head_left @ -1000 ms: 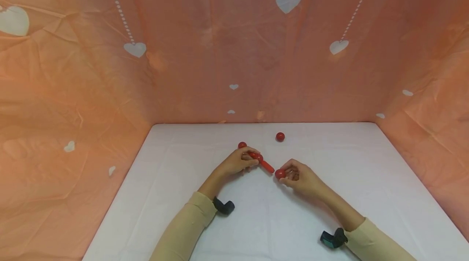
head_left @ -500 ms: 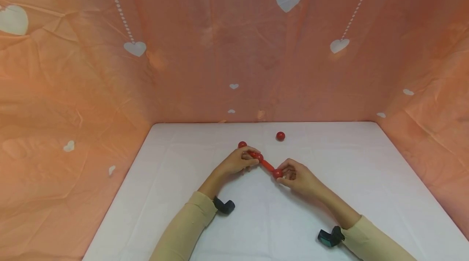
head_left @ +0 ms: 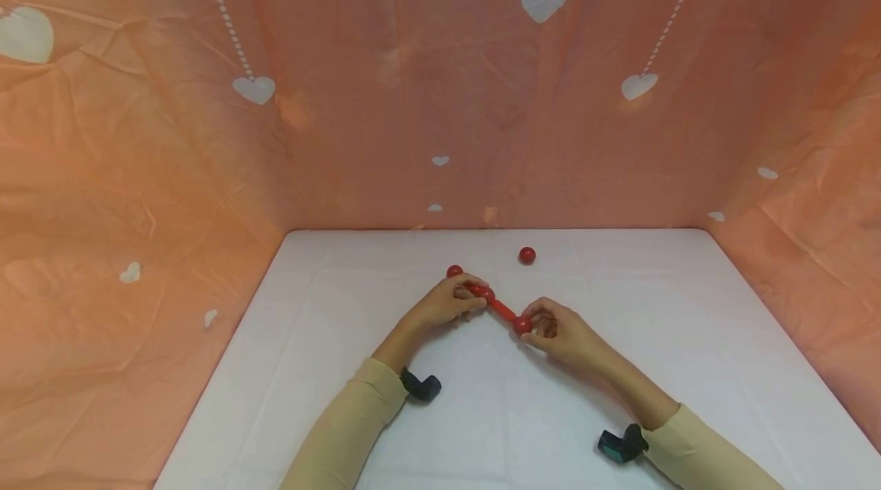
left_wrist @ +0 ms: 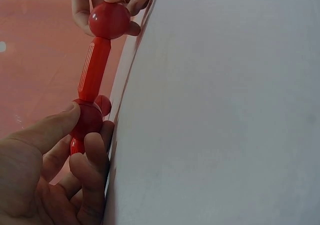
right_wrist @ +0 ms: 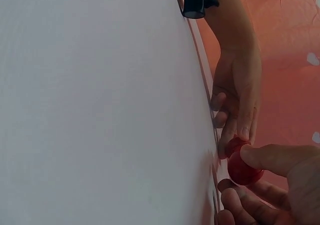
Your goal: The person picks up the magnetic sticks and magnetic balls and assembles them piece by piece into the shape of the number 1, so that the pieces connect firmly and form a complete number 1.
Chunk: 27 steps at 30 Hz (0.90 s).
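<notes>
A chain of shiny red balls and red ribbed rods spans both hands. My left hand (head_left: 447,302) pinches the middle ball (left_wrist: 87,119) between thumb and fingers. A second rod (left_wrist: 76,146) shows partly behind those fingers. From the middle ball a red rod (left_wrist: 94,70) runs to the end ball (head_left: 522,325). My right hand (head_left: 560,331) grips that end ball with thumb and fingertips, and the rod's tip meets the ball. Past my left knuckles another red ball (head_left: 455,271) shows at the chain's far side. The left fingers hide part of the chain.
One loose red ball (head_left: 527,255) lies near the back of the white table (head_left: 619,283). An orange cloth (head_left: 482,92) with white hearts hangs behind and at both sides. Both wrists wear dark camera mounts, the left mount (head_left: 421,387) close over the table.
My right hand has moved slightly left, bringing its ball from just apart to against the rod's end. The left hand keeps its hold and has hardly moved.
</notes>
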Available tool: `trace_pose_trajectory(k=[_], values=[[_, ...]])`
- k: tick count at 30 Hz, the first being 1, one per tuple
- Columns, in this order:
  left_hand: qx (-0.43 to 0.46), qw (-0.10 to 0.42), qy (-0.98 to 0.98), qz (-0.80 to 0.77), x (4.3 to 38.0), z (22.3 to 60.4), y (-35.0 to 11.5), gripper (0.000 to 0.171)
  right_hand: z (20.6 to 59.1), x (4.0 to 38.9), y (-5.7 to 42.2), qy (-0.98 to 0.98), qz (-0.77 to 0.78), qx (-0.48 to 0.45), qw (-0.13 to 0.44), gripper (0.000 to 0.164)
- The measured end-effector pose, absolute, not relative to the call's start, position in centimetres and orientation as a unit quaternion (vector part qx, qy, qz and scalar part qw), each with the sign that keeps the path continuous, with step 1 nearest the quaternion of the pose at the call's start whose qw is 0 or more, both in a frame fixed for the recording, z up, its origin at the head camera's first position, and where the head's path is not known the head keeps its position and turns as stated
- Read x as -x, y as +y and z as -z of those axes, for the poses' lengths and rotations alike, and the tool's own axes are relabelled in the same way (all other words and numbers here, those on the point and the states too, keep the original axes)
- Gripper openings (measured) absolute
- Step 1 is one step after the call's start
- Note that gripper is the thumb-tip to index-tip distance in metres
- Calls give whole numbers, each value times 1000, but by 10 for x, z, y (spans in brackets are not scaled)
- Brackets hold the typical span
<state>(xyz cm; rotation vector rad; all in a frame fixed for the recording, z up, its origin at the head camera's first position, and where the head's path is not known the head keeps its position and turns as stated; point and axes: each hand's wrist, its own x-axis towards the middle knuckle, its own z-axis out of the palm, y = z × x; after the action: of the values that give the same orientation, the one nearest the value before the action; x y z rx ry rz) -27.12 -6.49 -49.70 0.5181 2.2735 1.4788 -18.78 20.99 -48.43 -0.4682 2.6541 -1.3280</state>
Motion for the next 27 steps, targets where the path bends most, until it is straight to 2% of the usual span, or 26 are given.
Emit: trace_pose_trajectory(k=[6,19,27], values=[[-177,193,810,-524,271,499,-64,34,484,186,214,890,424,159,56,36],[-191,188,805,-529,270,497,-65,33,474,183,231,899,408,156,15,26],[-186,191,802,-535,270,496,-65,33,465,182,238,899,409,157,-11,25]])
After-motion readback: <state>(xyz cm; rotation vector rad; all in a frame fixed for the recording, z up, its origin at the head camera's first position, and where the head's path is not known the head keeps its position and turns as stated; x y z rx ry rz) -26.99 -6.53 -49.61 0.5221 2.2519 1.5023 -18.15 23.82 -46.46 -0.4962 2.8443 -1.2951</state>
